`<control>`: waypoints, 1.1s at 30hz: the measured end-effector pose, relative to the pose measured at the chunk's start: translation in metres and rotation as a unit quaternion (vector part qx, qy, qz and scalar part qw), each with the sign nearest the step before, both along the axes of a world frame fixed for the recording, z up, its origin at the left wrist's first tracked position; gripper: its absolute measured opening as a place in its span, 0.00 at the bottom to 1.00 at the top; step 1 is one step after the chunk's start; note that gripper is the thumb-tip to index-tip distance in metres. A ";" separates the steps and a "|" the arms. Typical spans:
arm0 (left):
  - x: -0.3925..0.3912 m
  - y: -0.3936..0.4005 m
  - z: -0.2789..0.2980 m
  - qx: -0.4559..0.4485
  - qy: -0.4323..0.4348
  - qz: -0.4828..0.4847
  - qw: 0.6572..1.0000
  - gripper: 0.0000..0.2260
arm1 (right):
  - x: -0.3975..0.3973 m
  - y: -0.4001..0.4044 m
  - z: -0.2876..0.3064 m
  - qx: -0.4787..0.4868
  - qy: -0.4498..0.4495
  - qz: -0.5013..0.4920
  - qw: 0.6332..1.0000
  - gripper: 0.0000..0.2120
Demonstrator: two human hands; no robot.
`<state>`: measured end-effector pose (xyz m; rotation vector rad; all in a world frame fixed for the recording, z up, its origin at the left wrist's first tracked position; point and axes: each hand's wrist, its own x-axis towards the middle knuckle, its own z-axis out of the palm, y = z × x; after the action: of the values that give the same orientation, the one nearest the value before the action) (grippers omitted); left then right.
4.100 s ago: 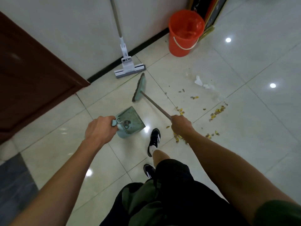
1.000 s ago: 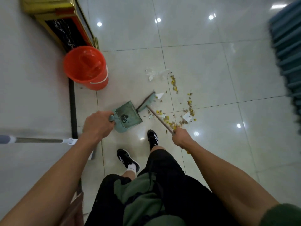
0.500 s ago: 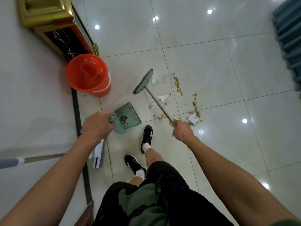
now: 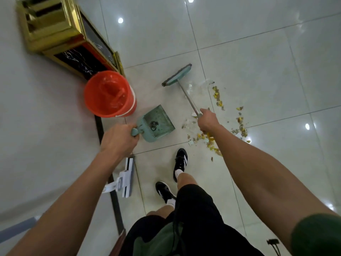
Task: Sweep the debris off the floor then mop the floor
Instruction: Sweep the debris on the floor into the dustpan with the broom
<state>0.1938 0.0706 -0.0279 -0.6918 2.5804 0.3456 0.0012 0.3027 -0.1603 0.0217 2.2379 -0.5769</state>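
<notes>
You're standing on the glossy pale-grey tiled floor (image 4: 258,52), w/ a gold-framed black marble-look stand (image 4: 60,43) sitting at the wall, upper left. The round orange plastic bucket (image 4: 108,93) is sitting just in front of that stand, near the dustpan. Your left hand (image 4: 118,138) is gripping the handle of the teal plastic dustpan (image 4: 156,123), fingers curled round it; the pan is sitting low between bucket and debris, w/ a small dark clump lying in it. Your right hand (image 4: 207,120) is gripping the thin metal handle of the teal-headed broom (image 4: 177,75), its head reaching out beyond the dustpan. The white squeeze mop head (image 4: 127,177) is lying by the black skirting, behind your left hand. Yellow and brown debris bits (image 4: 219,100) are lying scattered right of the broom handle and under your right forearm, w/ white paper scraps mixed in.
</notes>
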 end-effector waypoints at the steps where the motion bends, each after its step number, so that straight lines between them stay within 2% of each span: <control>1: -0.005 -0.002 -0.002 -0.004 0.001 -0.007 1.000 0.05 | -0.005 -0.002 -0.001 0.017 -0.003 0.008 1.000 0.18; 7: -0.023 -0.008 -0.013 -0.002 0.015 -0.046 0.999 0.06 | 0.013 0.019 -0.003 0.096 -0.070 -0.008 0.993 0.15; 12: -0.032 -0.006 -0.016 -0.014 0.026 -0.117 0.993 0.09 | 0.073 0.049 0.001 0.115 -0.085 0.000 0.990 0.15; 17: -0.024 -0.002 -0.014 -0.008 0.019 -0.161 0.987 0.09 | 0.143 0.071 0.016 0.124 -0.100 -0.043 0.986 0.14; 22: -0.010 0.000 -0.007 -0.002 0.016 -0.207 0.978 0.09 | 0.201 0.079 0.029 0.108 -0.102 -0.112 0.983 0.16; 28: 0.003 -0.006 -0.003 0.004 0.029 -0.229 0.973 0.10 | 0.230 0.081 0.040 0.037 -0.057 -0.210 0.975 0.18; 33: -0.003 -0.015 0.001 0.023 0.027 -0.215 0.976 0.08 | 0.229 0.084 0.034 0.023 -0.035 -0.221 0.974 0.18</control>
<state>0.1909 0.0553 -0.0264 -0.0964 2.6730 0.2831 0.2297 0.3870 -0.1261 0.5672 2.1840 -0.7467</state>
